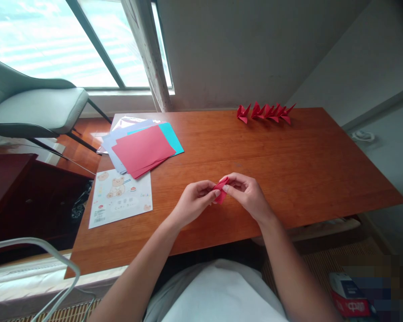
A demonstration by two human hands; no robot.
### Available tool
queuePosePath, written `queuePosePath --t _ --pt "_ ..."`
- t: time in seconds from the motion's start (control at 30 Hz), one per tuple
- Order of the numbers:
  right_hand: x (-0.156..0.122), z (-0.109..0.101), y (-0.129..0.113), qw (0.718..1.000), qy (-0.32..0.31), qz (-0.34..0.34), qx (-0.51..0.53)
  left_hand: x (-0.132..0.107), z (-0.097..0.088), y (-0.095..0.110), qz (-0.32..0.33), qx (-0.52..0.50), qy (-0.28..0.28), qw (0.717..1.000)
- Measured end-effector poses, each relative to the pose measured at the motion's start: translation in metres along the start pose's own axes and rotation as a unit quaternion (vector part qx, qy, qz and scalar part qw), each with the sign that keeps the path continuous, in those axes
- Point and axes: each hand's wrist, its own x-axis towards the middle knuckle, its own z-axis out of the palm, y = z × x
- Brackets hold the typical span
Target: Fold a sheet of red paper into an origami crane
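Observation:
A small piece of folded red paper is held between my two hands, above the near middle of the wooden table. My left hand pinches its left side between thumb and fingers. On the other side, the thumb and fingers of my right hand close on its upper right part. The paper is creased into a narrow shape, and my fingertips hide some of it. Several finished red paper cranes stand in a row at the table's far edge.
Red sheets lie over blue and lilac paper at the table's left. A white sheet with bear drawings lies nearer me. Beyond the wooden table are a chair and a window. A white curved tube rises at lower left.

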Motion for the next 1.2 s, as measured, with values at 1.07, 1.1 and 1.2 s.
queuePosePath --t 1.07,1.1,1.2 --pt "0.004 0.007 0.009 0.998 0.056 -0.012 -0.014 -0.001 0.003 0.006 -0.055 -0.022 0.027 0.998" --pt "0.004 0.007 0.007 0.998 0.053 -0.016 -0.013 -0.001 0.002 0.006 -0.065 -0.03 0.008 0.997" --pt "0.005 0.008 0.001 0.999 0.033 -0.02 -0.008 -0.001 0.0 0.005 -0.075 -0.039 -0.028 0.996"
